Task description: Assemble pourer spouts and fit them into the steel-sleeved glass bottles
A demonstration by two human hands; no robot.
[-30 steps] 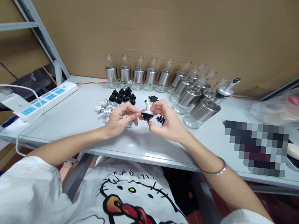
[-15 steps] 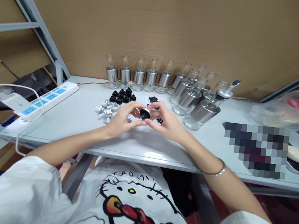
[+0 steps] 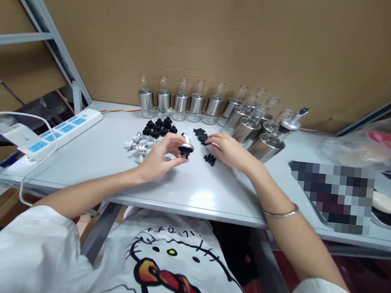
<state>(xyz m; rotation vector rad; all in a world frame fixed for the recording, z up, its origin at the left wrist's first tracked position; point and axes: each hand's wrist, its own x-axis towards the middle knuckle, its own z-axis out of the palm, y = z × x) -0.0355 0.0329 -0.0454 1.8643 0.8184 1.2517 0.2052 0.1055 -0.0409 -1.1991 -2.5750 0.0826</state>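
A metal pourer spout with a ribbed black stopper (image 3: 185, 150) is held upright between the thumb and fingers of my left hand (image 3: 162, 156). My right hand (image 3: 228, 150) is stretched over the table, its fingertips touching the near right edge of a pile of small black parts (image 3: 200, 134). Whether one of them lies between the fingertips is hidden. Just below that hand sits a group of tiny black caps (image 3: 210, 159). Beside my left hand lie several silvery spouts (image 3: 136, 146), and behind them stand several black stoppers (image 3: 156, 127).
Several glass bottles with steel sleeves (image 3: 181, 102) line the back and right; the nearest bottle (image 3: 268, 147) has a pourer fitted. At left lies a white power strip (image 3: 66, 128) with a cable. A plastic bag (image 3: 367, 141) and a blurred-out item (image 3: 333, 198) are at right.
My right hand has let go of the pourer and moved right and back to the small black parts. My left hand keeps the pourer, its spout now plainly showing.
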